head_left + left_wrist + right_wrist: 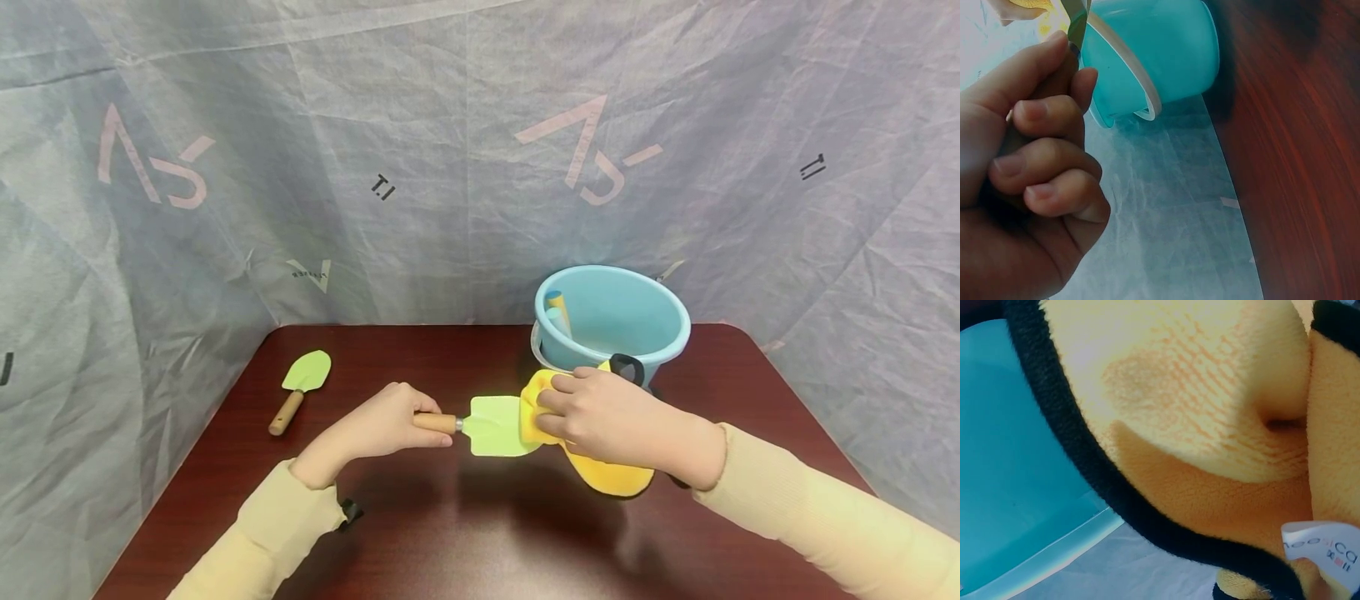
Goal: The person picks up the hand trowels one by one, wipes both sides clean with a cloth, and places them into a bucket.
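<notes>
My left hand (386, 423) grips the wooden handle of a small trowel whose light green blade (495, 426) points to the right. In the left wrist view the fingers (1047, 156) curl round that handle. My right hand (600, 417) holds a bunched yellow cloth (611, 475) with dark edging against the tip end of the blade. The cloth (1210, 506) fills most of the right wrist view and hides the fingers there; a white label (1322, 553) hangs from it.
A light blue bucket (637, 312) with a white handle (1129, 59) stands behind my right hand, with tool handles (558, 312) inside. A second green trowel (306, 372) lies at the left of the dark red table (420, 358). A grey printed sheet (435, 108) hangs behind.
</notes>
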### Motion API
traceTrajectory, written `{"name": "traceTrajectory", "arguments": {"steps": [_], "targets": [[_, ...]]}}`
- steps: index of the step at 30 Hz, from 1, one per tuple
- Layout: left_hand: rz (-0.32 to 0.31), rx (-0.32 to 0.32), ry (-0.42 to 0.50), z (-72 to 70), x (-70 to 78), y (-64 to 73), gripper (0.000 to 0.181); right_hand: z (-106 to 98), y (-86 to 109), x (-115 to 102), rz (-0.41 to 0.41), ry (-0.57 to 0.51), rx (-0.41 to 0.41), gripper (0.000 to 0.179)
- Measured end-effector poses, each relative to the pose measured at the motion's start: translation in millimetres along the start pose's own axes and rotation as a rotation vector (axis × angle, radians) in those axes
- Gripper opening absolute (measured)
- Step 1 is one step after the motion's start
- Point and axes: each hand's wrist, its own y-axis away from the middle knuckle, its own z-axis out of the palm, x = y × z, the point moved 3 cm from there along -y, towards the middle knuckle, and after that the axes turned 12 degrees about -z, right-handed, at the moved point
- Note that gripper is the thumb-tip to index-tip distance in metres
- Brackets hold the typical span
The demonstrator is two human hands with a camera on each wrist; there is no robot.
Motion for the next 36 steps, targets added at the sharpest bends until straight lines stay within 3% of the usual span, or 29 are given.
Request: {"name": "traceTrajectory", "arguments": {"steps": [23, 36], "targets": [[-0.025, 0.004, 0.021, -12.7, -10.9, 14.4, 0.022, -1.7, 20.0, -1.1, 0.032, -0.015, 0.018, 0.014], [-0.038, 0.017, 0.028, -21.6, -13.1, 19.9, 0.024, -2.1, 37.4, -3.7, 0.084, -0.025, 0.017, 0.032]]}}
